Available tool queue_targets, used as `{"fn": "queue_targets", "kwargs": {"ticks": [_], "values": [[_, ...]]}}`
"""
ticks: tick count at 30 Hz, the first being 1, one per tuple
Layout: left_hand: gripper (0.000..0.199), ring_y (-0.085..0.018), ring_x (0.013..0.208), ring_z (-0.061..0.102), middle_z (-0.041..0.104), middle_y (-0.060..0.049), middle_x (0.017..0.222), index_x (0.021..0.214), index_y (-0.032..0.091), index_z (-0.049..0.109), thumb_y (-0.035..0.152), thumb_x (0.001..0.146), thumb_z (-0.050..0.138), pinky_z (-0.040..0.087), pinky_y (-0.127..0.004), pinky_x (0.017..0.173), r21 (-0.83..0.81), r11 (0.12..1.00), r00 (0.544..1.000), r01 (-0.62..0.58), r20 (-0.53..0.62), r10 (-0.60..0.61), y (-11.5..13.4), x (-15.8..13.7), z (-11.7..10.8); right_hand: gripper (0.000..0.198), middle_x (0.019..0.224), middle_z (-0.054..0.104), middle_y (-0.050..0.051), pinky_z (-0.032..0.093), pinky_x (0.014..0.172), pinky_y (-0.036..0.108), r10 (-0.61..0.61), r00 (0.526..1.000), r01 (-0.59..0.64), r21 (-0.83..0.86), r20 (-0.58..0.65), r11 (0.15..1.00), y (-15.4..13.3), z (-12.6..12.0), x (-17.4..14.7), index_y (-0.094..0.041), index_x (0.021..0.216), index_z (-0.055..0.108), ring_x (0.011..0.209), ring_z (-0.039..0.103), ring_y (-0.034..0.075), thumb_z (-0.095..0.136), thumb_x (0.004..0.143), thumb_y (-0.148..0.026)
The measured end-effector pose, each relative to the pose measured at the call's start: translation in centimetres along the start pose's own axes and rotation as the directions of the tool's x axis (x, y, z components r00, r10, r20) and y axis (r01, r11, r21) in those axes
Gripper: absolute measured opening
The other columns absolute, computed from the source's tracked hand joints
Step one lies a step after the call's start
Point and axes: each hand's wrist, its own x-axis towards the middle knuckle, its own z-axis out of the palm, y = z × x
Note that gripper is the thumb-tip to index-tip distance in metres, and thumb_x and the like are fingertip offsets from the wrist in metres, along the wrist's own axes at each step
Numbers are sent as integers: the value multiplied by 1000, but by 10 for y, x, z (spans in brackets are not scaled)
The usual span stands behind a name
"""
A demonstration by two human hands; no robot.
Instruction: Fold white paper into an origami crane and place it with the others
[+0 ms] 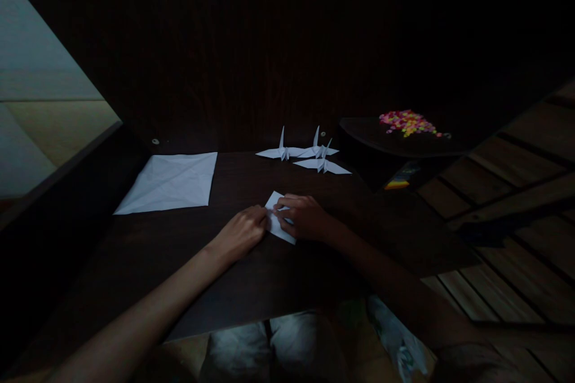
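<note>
A small folded piece of white paper (275, 226) lies on the dark tabletop in front of me, one corner pointing away and another toward me. At its left edge, my left hand (248, 227) is closed with curled fingers gripping the paper; the fingertips are hidden. My right hand (308, 216) bends its fingers over the right side of the paper and presses on it. Beyond the hands stand white paper cranes: one on the left (282, 154), one behind (317, 151) and one nearer (322, 165). Their wings overlap or nearly touch.
A flat, creased white paper sheet (173, 182) lies at the back left. On a raised, rounded dark shelf (359, 131) at right sits a heap of small colourful pieces (409, 122). A dark panel (242, 60) rises behind the tabletop, and a low side wall (67, 173) borders the left.
</note>
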Motion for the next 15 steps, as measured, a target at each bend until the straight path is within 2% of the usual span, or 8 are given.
{"fn": "queue_targets", "kwargs": {"ticks": [3,5,7,12,15], "values": [[19,-21,81,56,60,-10,90,89,11,61,5,89,44,50,-34,73,-53,999,999,-5,-34,3,-4,-7,2,21,103,66,6,44,66,28,-13,1000,13,24,-21,1000,2,0,-1,-18,97,68,92,58,19,51,89,-25],[19,-22,87,56,61,-11,98,96,11,62,8,88,45,50,-37,80,-115,993,999,-34,-44,29,-8,-12,3,19,102,67,6,46,67,28,-30,999,31,40,-37,999,4,0,-1,-18,95,69,90,59,19,52,88,-23],[19,-23,91,56,60,-11,97,98,12,63,11,85,49,49,-40,87,-197,980,998,-12,-67,-1,-12,-16,2,18,101,68,7,48,72,29,-58,996,62,69,-60,996,6,2,0,-16,93,69,90,60,18,53,87,-21],[20,-22,101,55,60,-10,105,94,14,68,14,82,52,48,-39,93,-458,889,990,15,-115,-76,-18,-17,-2,16,103,71,8,51,84,32,-75,987,98,163,-142,982,16,14,1,-15,85,71,93,64,19,57,87,-22],[23,-25,114,50,60,-10,116,97,16,69,14,82,52,46,-43,97,-541,841,988,18,-120,-98,-20,-16,-3,14,109,70,7,40,104,42,-135,976,172,219,-172,960,23,22,1,-17,95,70,104,63,19,60,86,-22]]}}
